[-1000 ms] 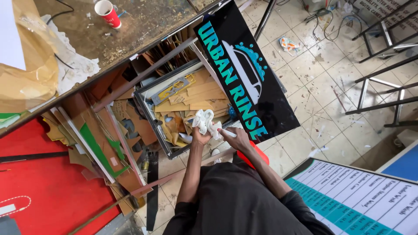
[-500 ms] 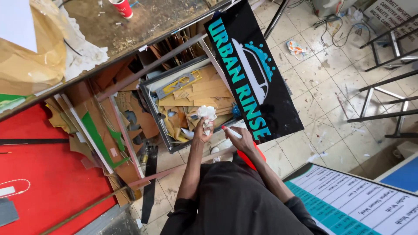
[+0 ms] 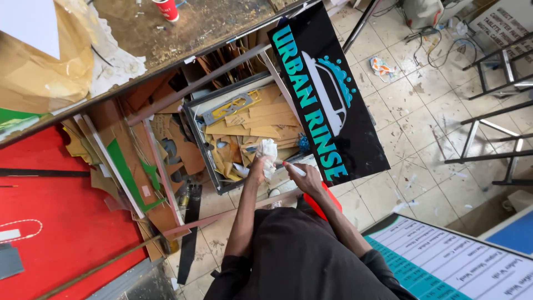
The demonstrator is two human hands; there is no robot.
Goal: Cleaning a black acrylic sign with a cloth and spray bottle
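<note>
My left hand [image 3: 256, 169] is closed on a crumpled white cloth [image 3: 268, 149], held over a metal tray of cardboard scraps [image 3: 261, 119]. My right hand [image 3: 308, 179] grips a slim white tube with a red tip [image 3: 291, 168] that points toward the cloth. Both hands are close together, just left of the lower end of a black sign panel [image 3: 327, 89] with teal lettering and a white car outline. The panel leans against the workbench [image 3: 183, 33].
Offcuts of board and metal bars crowd the space under the bench. A red cup [image 3: 166, 8] stands on the bench top. A red sheet [image 3: 50, 211] lies at left, a printed board [image 3: 455, 261] at lower right, and metal frames [image 3: 494, 133] on the tiled floor.
My left hand has lifted the cloth slightly, and my right hand has come off the sign's lower edge toward the cloth with the tube. The camera view has shifted a little.
</note>
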